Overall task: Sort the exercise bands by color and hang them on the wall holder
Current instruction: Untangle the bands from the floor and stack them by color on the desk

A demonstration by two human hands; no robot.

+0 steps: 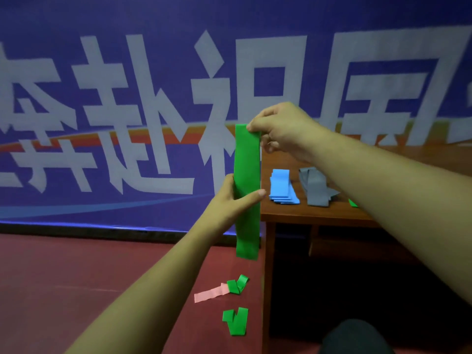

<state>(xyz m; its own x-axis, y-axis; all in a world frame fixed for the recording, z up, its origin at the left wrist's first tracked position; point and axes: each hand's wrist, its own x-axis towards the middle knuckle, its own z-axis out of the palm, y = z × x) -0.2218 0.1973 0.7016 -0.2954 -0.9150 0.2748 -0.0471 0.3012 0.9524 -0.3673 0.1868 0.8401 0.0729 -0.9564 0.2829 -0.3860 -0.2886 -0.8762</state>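
A long green band (247, 226) hangs straight down in front of the blue wall banner. My right hand (283, 129) pinches its top edge. My left hand (236, 200) grips the band at its middle, thumb across the front. On the wooden table (319, 213) lie a stack of blue bands (282, 186) and a pile of grey bands (315, 186). A corner of another green band (353, 203) shows beside my right forearm. On the red floor lie two crumpled green bands (237, 284), (236, 320) and a pink band (209, 295). No wall holder shows.
The blue banner (127, 111) with large white characters covers the wall behind. The table stands on the right with dark space beneath it. Red floor (76, 290) spreads to the left. A dark rounded shape (355, 338) sits at the bottom right.
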